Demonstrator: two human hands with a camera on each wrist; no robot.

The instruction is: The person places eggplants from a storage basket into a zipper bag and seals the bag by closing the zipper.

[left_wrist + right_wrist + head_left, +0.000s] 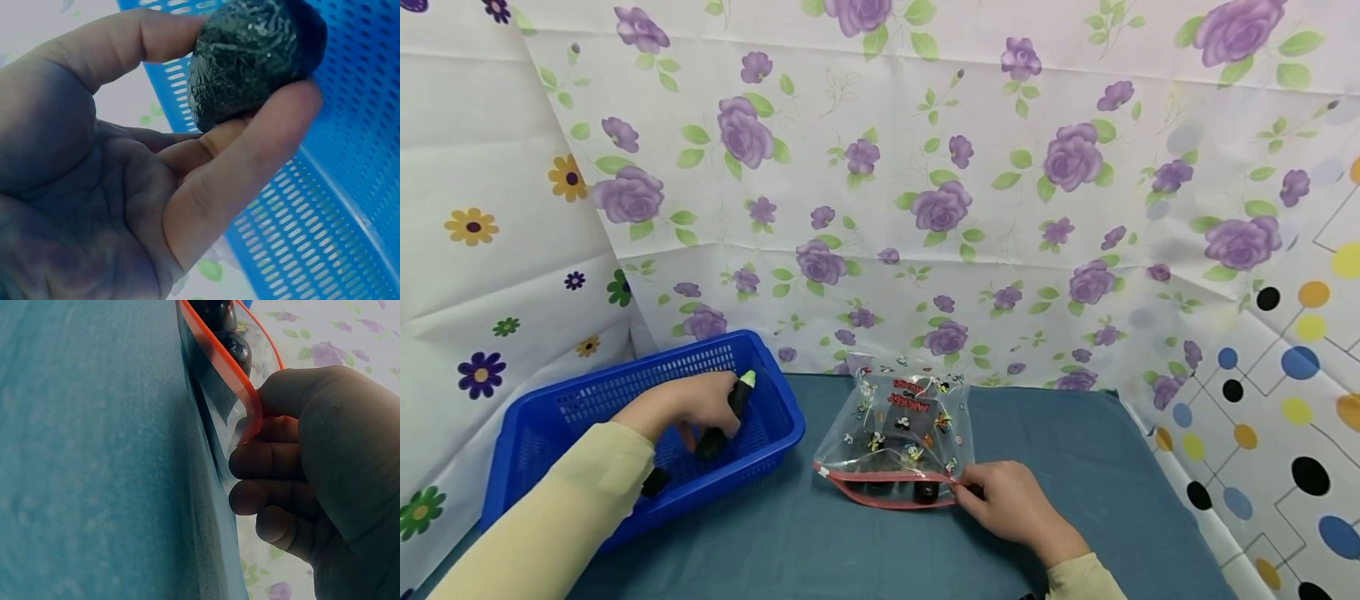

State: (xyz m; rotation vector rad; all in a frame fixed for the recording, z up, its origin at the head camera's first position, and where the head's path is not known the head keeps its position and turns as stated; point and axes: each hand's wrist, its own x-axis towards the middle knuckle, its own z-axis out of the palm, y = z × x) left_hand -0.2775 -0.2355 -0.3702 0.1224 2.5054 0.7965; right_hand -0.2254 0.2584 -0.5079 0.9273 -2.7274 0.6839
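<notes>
My left hand point(706, 404) reaches into the blue basket point(745, 342) and grips a dark object with a pale green tip point(747, 380). Up close in the left wrist view, this dark object point(256, 56) has a glossy, wrinkled, rounded surface, pinched between thumb and fingers; its exact kind does not show. With thumb and forefinger, my right hand point(1011, 504) pinches one corner of the clear zip bag point(865, 446) with printed cartoon figures. The bag lies on the table, its red-edged mouth gaping toward me. Inside are dark shiny things point(234, 353).
Another black item point(655, 482) shows in the basket near its front wall, partly hidden by the left sleeve. Blue-green cloth point(1045, 425) covers the table. Flower-printed sheets point(880, 208) stand behind and to the left, a dotted one point(1292, 417) to the right.
</notes>
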